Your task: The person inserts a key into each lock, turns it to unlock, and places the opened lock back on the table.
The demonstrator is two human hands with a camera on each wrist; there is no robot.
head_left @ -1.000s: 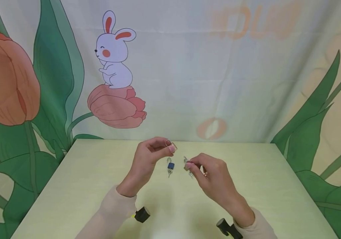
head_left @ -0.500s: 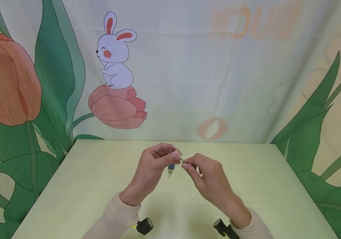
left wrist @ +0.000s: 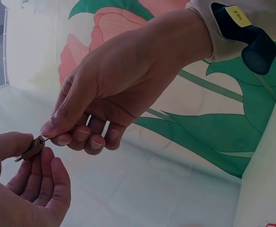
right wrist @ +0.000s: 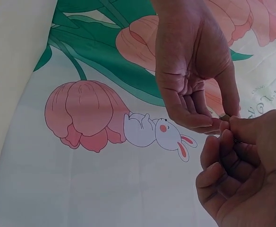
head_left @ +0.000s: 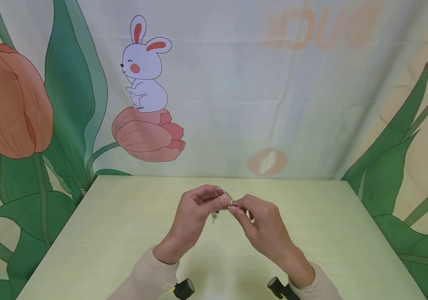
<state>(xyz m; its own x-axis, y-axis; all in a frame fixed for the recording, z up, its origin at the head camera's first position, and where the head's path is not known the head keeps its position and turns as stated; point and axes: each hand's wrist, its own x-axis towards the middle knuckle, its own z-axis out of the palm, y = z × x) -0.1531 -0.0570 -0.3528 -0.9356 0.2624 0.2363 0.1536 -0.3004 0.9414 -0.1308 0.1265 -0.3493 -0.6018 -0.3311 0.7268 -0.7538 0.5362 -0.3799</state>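
Observation:
A small brass padlock [head_left: 228, 196] is held between the thumb and fingers of my left hand [head_left: 195, 210], its shackle toward the upper left. My right hand [head_left: 264, 221] pinches a small key against the padlock's lower end. Fingertips hide most of the key, so how deep it sits cannot be told. In the left wrist view the brass padlock [left wrist: 33, 149] lies between the left thumb and fingers, and the right hand [left wrist: 124, 80] meets its end. Behind the left fingers a blue padlock with keys [head_left: 214, 216] lies on the table, mostly hidden.
The pale yellow-green table [head_left: 123, 233] reaches back to a printed curtain [head_left: 217, 83] with a rabbit and tulips. Black camera mounts [head_left: 184, 288] sit at both wrists, near the front of the table.
Both hands have come together, the left moving right and down with the padlock. The key in my right hand now meets the padlock's lower end, and the left hand covers more of the blue padlock.

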